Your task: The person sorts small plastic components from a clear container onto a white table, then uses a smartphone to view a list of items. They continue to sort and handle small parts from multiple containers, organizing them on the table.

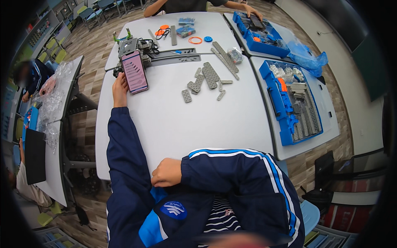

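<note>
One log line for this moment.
left hand: at edge of pink-screened rectangular phone; right hand: curled; grey perforated plates: on white table

A: Specify object colours.
B: Tabletop point(178, 128), white; phone point(135, 72), pink on its screen; perforated plates point(211, 76), grey; disc point(208, 39), blue; plastic bag point(307, 57), translucent blue; case point(281, 113), blue.
A: Specify garment patterns.
B: Jacket sleeve point(219, 170), navy with 2 white stripes flanking 1 blue; shirt point(220, 215), dark with white stripes.

head fisheye | from above | facing down, forward | near table point(198, 126)
</note>
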The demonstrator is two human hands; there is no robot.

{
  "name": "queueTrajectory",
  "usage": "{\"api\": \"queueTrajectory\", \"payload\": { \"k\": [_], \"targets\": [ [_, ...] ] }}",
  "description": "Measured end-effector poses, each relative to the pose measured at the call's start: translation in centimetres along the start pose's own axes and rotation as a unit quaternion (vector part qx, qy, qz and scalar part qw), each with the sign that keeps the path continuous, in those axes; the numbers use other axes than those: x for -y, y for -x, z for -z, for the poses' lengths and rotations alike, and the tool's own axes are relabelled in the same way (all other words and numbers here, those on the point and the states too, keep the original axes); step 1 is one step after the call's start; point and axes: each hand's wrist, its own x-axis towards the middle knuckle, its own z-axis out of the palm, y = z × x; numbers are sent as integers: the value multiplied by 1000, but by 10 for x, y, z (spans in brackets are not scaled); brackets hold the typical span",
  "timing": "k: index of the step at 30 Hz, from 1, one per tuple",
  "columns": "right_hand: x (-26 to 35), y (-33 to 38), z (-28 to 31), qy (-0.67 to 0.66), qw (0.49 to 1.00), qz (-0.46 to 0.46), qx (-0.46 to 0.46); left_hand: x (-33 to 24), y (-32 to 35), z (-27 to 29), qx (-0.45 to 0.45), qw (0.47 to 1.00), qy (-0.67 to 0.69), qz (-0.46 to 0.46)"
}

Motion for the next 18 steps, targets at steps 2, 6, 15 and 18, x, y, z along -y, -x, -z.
{"api": "queueTrajectory", "payload": {
  "k": [2, 6, 15, 18],
  "targets": [
    [1, 0, 1, -11, 1000, 6, -12, 1, 1, 0, -3, 1000, 3, -6],
    [1, 0, 1, -1, 1000, 4, -4, 2, 3, 0, 1, 1000, 9, -18],
    [4, -1, 5, -14, 999, -29, 17, 0, 5, -2, 13, 1000, 7, -24],
    [5, -1, 6, -11, 999, -29, 16, 0, 5, -2, 9, 1000, 5, -26]
  ]
}}
